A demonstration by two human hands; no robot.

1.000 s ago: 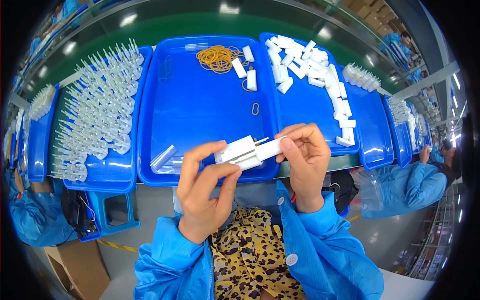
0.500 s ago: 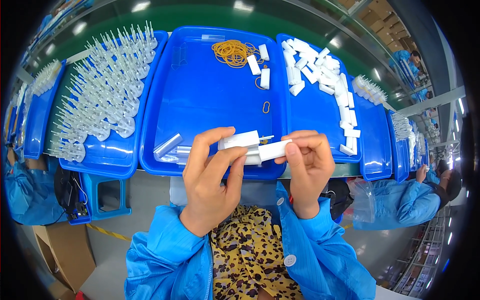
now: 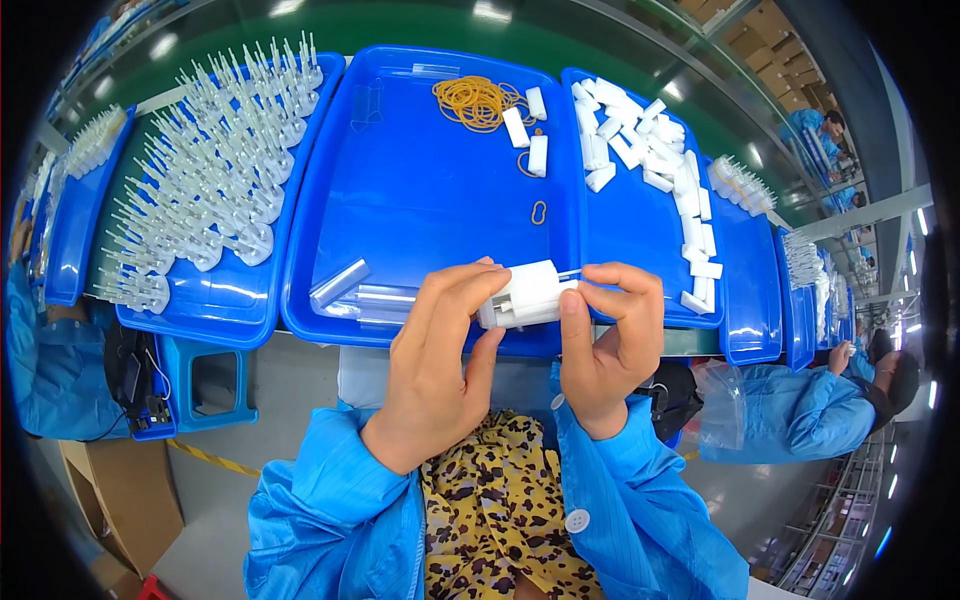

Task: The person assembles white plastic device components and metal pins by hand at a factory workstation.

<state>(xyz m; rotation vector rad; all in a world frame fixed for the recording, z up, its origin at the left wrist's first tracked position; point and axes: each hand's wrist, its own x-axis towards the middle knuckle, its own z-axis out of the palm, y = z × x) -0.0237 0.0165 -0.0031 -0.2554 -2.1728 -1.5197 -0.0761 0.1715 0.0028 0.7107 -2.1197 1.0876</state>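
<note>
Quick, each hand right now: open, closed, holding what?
Left hand: closed on a white block assembly.
Right hand: curled at the assembly's right end; whether gripping cannot be told.

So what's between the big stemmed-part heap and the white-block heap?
Head view: the middle tray, with rubber bands, three loose white blocks and clear plastic pieces in it.

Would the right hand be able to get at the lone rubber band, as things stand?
Probably yes: the rubber band lies uncovered in the blue tray, but the right hand is occupied with white pieces.
</note>
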